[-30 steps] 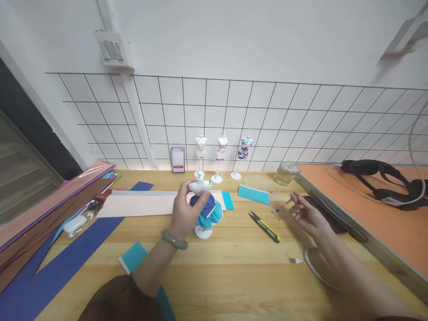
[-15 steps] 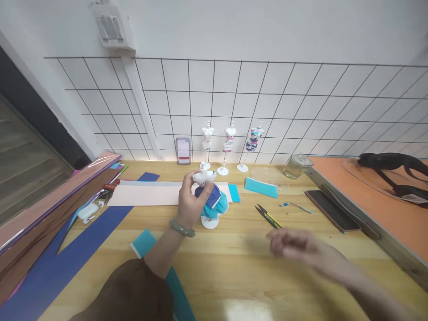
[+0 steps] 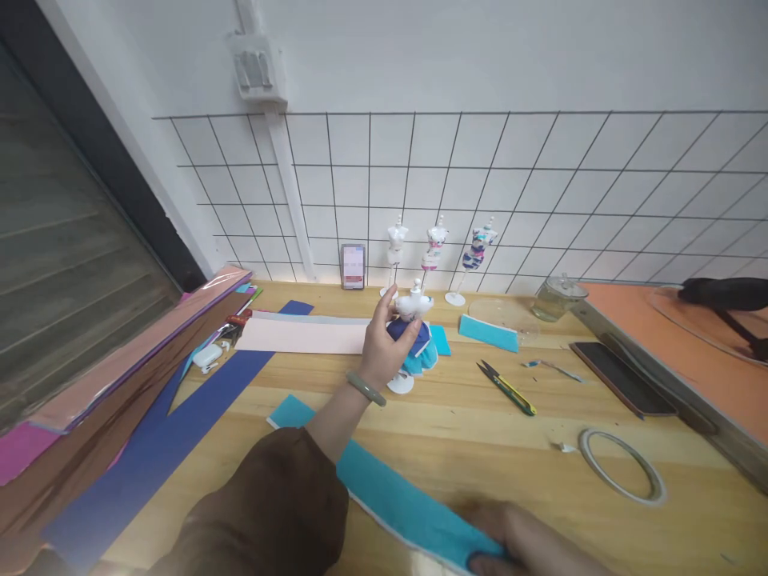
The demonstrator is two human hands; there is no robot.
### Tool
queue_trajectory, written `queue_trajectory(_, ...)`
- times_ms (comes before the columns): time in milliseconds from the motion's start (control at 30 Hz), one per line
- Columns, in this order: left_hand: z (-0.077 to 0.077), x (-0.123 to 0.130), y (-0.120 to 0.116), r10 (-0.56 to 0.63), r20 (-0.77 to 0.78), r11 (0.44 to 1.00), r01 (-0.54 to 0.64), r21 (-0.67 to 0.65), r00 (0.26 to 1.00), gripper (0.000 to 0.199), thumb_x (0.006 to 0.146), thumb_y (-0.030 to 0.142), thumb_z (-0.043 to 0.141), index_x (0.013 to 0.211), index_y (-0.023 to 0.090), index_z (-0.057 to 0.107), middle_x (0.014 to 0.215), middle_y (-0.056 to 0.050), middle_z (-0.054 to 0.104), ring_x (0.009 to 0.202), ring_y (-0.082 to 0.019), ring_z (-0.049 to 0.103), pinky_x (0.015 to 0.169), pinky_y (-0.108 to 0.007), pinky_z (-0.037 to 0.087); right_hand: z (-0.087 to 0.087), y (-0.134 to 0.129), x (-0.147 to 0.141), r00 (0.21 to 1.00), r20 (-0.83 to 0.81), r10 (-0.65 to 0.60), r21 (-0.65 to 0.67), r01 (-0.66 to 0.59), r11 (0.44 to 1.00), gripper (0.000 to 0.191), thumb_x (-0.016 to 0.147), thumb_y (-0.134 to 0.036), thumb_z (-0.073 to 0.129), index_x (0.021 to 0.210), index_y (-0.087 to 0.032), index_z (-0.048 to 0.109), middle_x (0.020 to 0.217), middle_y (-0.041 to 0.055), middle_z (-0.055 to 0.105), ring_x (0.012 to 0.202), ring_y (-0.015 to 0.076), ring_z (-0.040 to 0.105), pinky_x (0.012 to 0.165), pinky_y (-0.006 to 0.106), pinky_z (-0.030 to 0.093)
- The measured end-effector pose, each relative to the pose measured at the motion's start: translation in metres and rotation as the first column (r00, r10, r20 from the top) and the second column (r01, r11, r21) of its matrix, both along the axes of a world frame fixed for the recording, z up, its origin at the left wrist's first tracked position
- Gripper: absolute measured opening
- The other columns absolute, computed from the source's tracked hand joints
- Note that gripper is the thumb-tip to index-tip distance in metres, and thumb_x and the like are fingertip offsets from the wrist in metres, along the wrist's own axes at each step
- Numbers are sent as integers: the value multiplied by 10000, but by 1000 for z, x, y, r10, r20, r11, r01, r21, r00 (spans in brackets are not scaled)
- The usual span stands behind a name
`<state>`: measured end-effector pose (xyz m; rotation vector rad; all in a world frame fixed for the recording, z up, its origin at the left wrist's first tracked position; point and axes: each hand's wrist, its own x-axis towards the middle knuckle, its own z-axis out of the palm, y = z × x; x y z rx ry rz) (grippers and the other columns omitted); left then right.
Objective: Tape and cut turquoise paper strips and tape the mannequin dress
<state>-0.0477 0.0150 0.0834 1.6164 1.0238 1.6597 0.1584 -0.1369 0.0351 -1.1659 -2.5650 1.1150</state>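
Observation:
My left hand (image 3: 387,340) is wrapped around a small white mannequin (image 3: 414,302) on a round base. Dark blue and turquoise crepe paper covers its waist and lower part like a skirt; my fingers hide some of it. At the lower edge my right hand (image 3: 519,536), partly blurred, has thumb and fingers closed on the end of a turquoise crepe paper strip (image 3: 396,496). That strip runs slantwise across the table and passes beneath my left forearm.
Three small mannequins (image 3: 433,246) stand by the wall grid. Thread snips (image 3: 507,388), a tape roll (image 3: 624,466) and a dark phone (image 3: 621,376) lie to the right. A glass cup (image 3: 558,298) stands behind. Blue paper (image 3: 180,440) and pale pink paper (image 3: 306,332) lie left.
My right hand has moved down and left from beside the snips onto the turquoise strip. My left hand still holds the mannequin. The view has shifted, and the tape roll now shows.

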Motion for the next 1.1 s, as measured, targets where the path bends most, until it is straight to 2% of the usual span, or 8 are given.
queue_trajectory(200,4,-1,-1,-53,0,998,53,36,999,437,771,233,575,1188,217,442,1119,-68,570,1019,-169,533,897,-315,409,34,57,8,981,139,-135,-113,151,982,220,766,-236,444,828,-201,652,802,-9,682,738,173,598,615,218,418)
queue_trajectory(400,7,-4,-5,-50,-38,998,51,21,998,405,771,239,571,1161,226,466,1103,-50,574,970,-154,544,875,-302,417,4,91,19,958,157,-240,182,211,960,345,744,-261,497,1068,-196,598,1028,77,644,916,226,590,792,306,434)
queue_trajectory(633,6,-5,-6,-73,-20,997,72,-38,997,568,750,255,600,1268,230,367,1108,-66,574,1003,-169,534,889,-318,406,-12,92,38,937,94,-337,448,263,855,367,809,-274,433,1123,-152,578,1109,144,605,1016,255,558,880,404,427)
queue_trajectory(800,7,-7,-7,-61,-84,997,58,-42,995,644,735,277,621,1303,242,318,1120,-77,562,1023,-184,528,902,-347,394,2,73,27,881,-185,-436,389,473,791,299,805,-340,492,1042,-203,610,1019,112,636,974,256,570,856,413,434)
queue_trajectory(900,11,-11,-7,-11,-119,1000,14,27,993,697,714,296,646,1313,245,295,1196,-93,514,1120,-208,470,947,-377,353,10,59,16,710,-414,-569,101,657,747,288,783,-377,547,1011,-216,616,756,56,638,789,221,597,738,368,466)
queue_trajectory(967,17,-14,-11,74,-83,990,-63,122,994,658,730,317,628,1300,240,308,1235,-102,482,1173,-219,424,970,-398,326,18,52,7,479,-571,-667,-218,695,685,299,758,-382,595,1003,-212,611,596,-2,564,637,169,566,659,328,477)
queue_trajectory(1033,26,-17,-18,174,9,955,-171,241,985,524,780,323,563,1254,226,361,1233,-107,477,1175,-221,423,976,-416,315,29,48,-1,190,-675,-713,-535,540,650,285,749,-349,626,998,-212,600,496,-65,441,493,97,476,579,269,480)
queue_trajectory(1100,34,-18,-29,232,89,901,-249,357,969,417,802,306,526,1193,210,416,1186,-105,505,1133,-221,457,958,-422,335,42,48,-9,-22,-690,-723,-700,273,659,254,755,-281,635,996,-216,590,468,-109,325,373,29,324,454,173,431)
